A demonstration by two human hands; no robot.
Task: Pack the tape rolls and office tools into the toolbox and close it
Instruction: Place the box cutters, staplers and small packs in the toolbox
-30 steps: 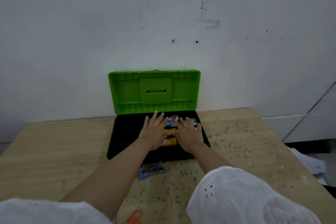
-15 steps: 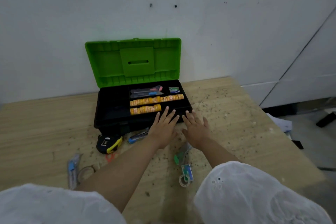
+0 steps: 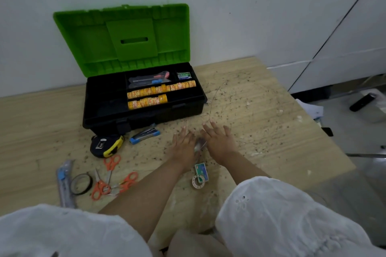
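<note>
The toolbox (image 3: 144, 110) stands open on the wooden table (image 3: 261, 110) against the wall, at about 11 o'clock from the hands, with its green lid (image 3: 125, 37) raised upright. In its black tray, two rows of orange tape rolls (image 3: 160, 89) fill the long compartments. Utility knives (image 3: 149, 79) lie in the compartment behind them, and a small green box (image 3: 184, 75) sits in the back right pocket. The left hand (image 3: 183, 146) and the right hand (image 3: 219, 142) are side by side, palms down, low over the table just in front of the toolbox's right end. The fingers of both are straight and slightly spread, gripping nothing, and blur hides whether they touch the wood. Between the hands shows a small silvery object (image 3: 199, 145), too blurred to name. At 6 o'clock from the hands, beside the left wrist, lies a green packet (image 3: 201, 170) with a clear tape roll (image 3: 198, 181) touching its near end. At 9 o'clock a blue stapler (image 3: 144, 133) lies just in front of the toolbox, and a black and yellow tape measure (image 3: 106, 145) sits beyond it. At 8 o'clock three orange scissors (image 3: 111, 175) lie in a loose cluster. Next to them are a black tape roll (image 3: 81, 183) and, farthest left, a blue utility knife (image 3: 64, 181). White sleeves (image 3: 282, 215) fill the bottom edge.
</note>
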